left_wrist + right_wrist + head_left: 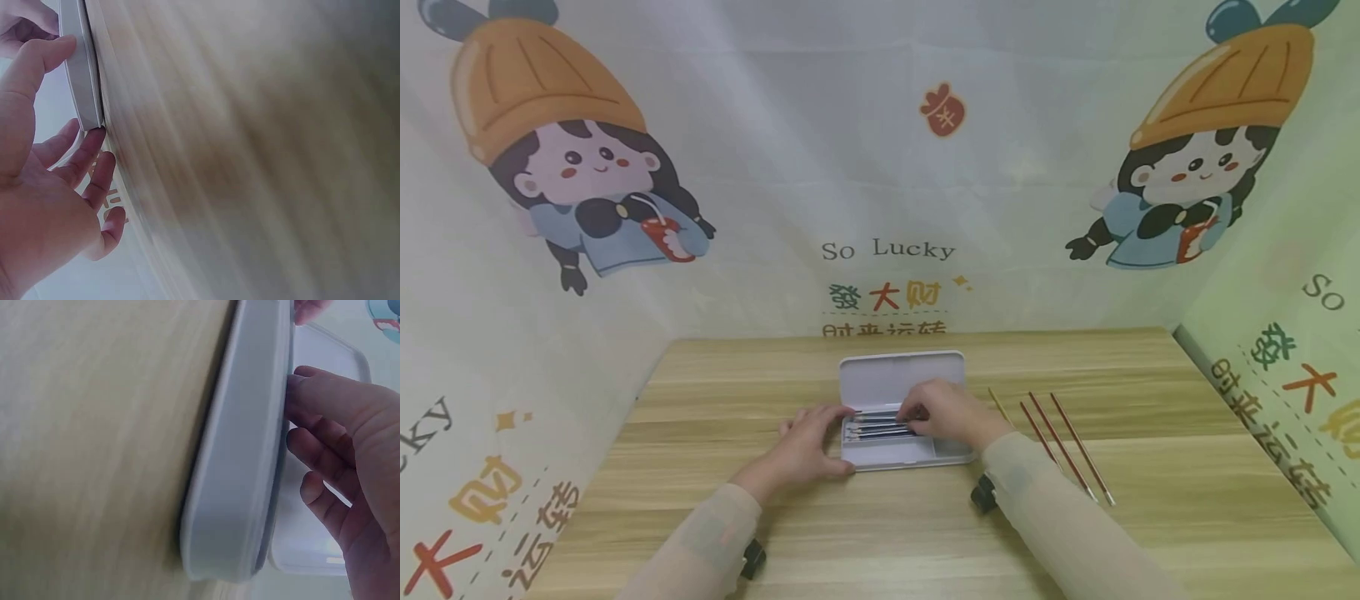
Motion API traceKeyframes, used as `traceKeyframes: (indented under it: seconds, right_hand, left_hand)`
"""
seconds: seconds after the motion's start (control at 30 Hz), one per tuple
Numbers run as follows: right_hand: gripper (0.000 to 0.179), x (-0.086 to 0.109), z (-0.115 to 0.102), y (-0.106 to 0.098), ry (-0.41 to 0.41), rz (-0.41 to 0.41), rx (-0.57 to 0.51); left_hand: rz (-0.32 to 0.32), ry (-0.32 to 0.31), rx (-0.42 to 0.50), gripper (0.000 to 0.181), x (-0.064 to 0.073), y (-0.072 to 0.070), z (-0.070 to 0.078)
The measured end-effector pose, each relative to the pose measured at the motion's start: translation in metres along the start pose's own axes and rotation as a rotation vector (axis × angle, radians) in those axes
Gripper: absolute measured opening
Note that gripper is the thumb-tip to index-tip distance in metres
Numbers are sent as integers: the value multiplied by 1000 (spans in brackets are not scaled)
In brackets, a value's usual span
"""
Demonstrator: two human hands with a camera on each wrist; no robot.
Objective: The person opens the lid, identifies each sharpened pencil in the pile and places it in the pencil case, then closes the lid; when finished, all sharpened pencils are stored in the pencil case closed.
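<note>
A white, shallow pencil case lies with its lid raised at the back. Inside, several dark pencils lie side by side, pale tips to the left. My left hand holds the case's left end, its thumb on the front wall and fingers at the side and back corner; the left wrist view shows the thumb on the wall. My right hand reaches over the case from the right, thumb and forefinger pinching at a pencil. The case wall partly hides those fingertips in the right wrist view.
To the right of the case, three red pencils lie slanted on the wooden table, with a yellow one partly behind the right arm. Printed cloth hangs along the table's back and sides.
</note>
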State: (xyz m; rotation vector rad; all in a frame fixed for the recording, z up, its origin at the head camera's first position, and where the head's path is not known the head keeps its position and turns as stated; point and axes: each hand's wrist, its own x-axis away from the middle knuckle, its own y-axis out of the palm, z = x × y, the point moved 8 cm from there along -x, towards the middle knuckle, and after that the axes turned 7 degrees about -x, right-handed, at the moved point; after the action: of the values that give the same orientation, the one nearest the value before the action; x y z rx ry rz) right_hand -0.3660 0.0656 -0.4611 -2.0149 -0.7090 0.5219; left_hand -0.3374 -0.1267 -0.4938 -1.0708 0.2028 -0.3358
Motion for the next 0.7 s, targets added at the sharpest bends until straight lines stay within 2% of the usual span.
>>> traceKeyframes:
  seconds: [0.23,0.4,0.7]
  right_hand:
    - [18,9,5,-15,8,59,-97]
    - [24,14,11,-34,46,131,-89]
    - [27,23,15,-71,61,266,-25]
  left_hand:
    - [5,4,0,89,0,-1,0]
    - [7,6,-4,89,1,-2,1]
    - [-1,6,-1,88,3,-3,4]
